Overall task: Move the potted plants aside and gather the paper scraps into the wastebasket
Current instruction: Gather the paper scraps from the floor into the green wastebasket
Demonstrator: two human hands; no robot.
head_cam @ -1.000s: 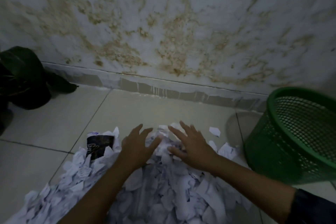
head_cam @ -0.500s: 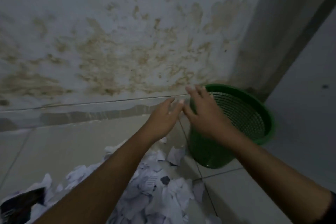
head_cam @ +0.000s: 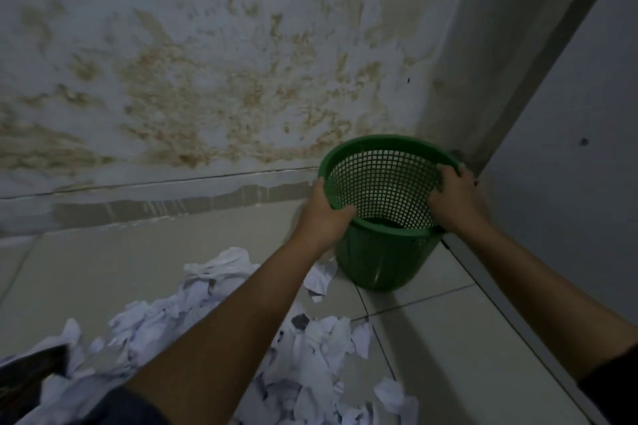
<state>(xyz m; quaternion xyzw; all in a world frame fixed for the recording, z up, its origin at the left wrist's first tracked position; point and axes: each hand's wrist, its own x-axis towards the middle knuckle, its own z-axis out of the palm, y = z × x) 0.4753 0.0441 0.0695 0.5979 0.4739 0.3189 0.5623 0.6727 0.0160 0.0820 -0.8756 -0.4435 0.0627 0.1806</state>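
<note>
A green mesh wastebasket (head_cam: 376, 262) stands on the tiled floor in the corner where two walls meet, tilted a little towards me. My left hand (head_cam: 322, 214) grips its left rim, thumb inside. On the right rim, my right hand (head_cam: 455, 200) holds on with fingers curled over the edge. The basket's inside looks dark and holds no scraps that I can see. A heap of white paper scraps (head_cam: 303, 366) lies on the floor below my arms, at the lower left and centre. No potted plants are in view.
A stained white wall (head_cam: 207, 79) with a grey skirting strip runs behind. A plain wall or door panel (head_cam: 569, 183) closes the right side. A dark printed sheet (head_cam: 31, 373) lies at the lower left among the scraps.
Both hands left the scrap pile, reached right to the wastebasket and now grip its rim on either side. The view swung right, so the plant is out of frame.
</note>
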